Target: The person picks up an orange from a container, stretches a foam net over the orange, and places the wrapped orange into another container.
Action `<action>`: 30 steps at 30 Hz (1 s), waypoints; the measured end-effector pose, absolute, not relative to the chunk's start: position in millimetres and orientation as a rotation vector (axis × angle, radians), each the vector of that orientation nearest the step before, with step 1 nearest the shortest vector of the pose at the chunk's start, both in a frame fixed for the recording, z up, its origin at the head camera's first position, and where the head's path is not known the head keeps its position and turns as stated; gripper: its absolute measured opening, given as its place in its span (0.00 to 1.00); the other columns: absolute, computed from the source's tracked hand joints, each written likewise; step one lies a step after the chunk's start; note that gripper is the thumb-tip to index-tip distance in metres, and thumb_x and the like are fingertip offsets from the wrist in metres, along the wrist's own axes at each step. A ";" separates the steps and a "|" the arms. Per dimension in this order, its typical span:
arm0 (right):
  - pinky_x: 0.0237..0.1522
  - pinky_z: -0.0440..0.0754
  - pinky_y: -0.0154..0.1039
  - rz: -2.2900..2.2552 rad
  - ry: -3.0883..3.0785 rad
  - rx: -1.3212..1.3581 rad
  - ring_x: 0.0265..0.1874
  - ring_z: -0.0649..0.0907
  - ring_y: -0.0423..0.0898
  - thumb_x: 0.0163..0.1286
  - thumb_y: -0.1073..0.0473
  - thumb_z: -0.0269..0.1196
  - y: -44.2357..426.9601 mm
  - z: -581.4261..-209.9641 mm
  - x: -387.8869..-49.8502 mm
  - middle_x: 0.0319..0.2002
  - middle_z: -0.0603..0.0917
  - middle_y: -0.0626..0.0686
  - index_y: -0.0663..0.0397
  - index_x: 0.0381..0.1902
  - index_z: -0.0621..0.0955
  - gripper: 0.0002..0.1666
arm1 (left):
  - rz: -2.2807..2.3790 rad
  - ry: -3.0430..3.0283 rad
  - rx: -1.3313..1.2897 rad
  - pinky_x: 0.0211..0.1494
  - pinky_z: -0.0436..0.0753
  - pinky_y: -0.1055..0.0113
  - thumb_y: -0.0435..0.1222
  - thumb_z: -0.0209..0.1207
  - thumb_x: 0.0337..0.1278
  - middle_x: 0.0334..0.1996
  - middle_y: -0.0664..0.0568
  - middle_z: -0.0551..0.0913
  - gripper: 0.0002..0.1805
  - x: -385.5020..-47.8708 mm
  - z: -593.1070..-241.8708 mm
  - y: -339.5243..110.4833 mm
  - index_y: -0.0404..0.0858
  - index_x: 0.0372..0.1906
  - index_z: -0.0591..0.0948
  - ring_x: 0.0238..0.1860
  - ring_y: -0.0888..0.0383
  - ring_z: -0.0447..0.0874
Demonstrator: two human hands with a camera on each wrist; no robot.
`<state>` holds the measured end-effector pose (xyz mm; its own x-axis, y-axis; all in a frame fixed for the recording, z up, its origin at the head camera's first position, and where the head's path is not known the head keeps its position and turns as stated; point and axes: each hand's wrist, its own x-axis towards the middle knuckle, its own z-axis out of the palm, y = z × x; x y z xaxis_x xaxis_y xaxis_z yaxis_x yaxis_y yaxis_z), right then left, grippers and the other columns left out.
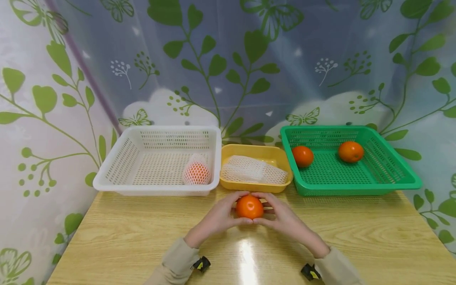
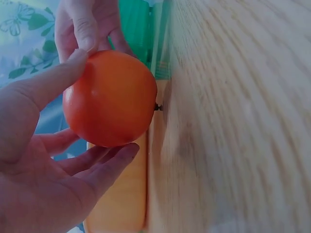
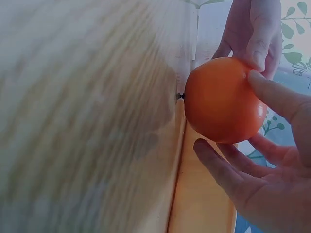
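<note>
A smooth, glossy orange (image 1: 249, 207) is between both hands at the front middle of the table. My left hand (image 1: 225, 213) holds its left side, thumb and fingers curved around it. On the other side my right hand (image 1: 279, 215) holds it the same way; the two thumbs meet at the near side. In the left wrist view the orange (image 2: 114, 99) has its short dark stem turned towards the tabletop. The right wrist view shows the same orange (image 3: 223, 101) close to the wood; whether it touches I cannot tell.
Behind the hands, a yellow tray (image 1: 256, 186) holds white foam net sleeves (image 1: 246, 168). At left, a white basket (image 1: 156, 190) contains one netted fruit (image 1: 197, 173). At right, a green basket (image 1: 356, 187) contains two oranges (image 1: 350, 152). A patterned curtain (image 1: 228, 59) hangs behind the wooden table (image 1: 142, 233).
</note>
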<state>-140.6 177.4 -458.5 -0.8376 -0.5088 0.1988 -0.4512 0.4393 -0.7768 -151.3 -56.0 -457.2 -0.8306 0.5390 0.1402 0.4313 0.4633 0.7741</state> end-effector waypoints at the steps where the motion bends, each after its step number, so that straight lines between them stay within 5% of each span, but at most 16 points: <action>1: 0.54 0.85 0.52 -1.372 2.608 -0.871 0.54 0.83 0.58 0.64 0.56 0.73 178.2 -458.8 -140.7 0.65 0.76 0.58 0.54 0.69 0.71 0.38 | 1.309 2.574 0.858 0.64 0.79 0.51 0.44 0.73 0.56 0.68 0.42 0.74 0.42 -151.1 -457.2 -56.2 0.34 0.71 0.69 0.63 0.45 0.78; 12: 0.53 0.85 0.53 -1.265 2.627 -0.902 0.54 0.83 0.58 0.66 0.54 0.72 181.7 -447.1 -148.5 0.66 0.76 0.59 0.56 0.70 0.70 0.39 | 1.318 2.542 0.844 0.62 0.81 0.54 0.45 0.73 0.56 0.67 0.43 0.75 0.41 -150.8 -455.9 -57.4 0.36 0.71 0.70 0.62 0.47 0.78; 23: 0.49 0.86 0.54 -1.308 2.927 -0.943 0.48 0.86 0.55 0.70 0.62 0.68 173.8 -417.6 -172.6 0.55 0.84 0.55 0.56 0.59 0.81 0.20 | 1.306 2.534 0.834 0.63 0.80 0.54 0.45 0.73 0.55 0.67 0.44 0.75 0.42 -151.2 -457.7 -57.8 0.37 0.72 0.69 0.60 0.47 0.81; 30: 0.49 0.85 0.52 -1.011 3.208 -0.912 0.49 0.85 0.55 0.69 0.60 0.69 165.5 -416.7 -196.5 0.50 0.85 0.55 0.54 0.55 0.83 0.17 | 1.277 2.551 0.831 0.64 0.80 0.55 0.47 0.73 0.55 0.68 0.44 0.75 0.42 -151.0 -458.0 -57.0 0.39 0.73 0.69 0.60 0.48 0.81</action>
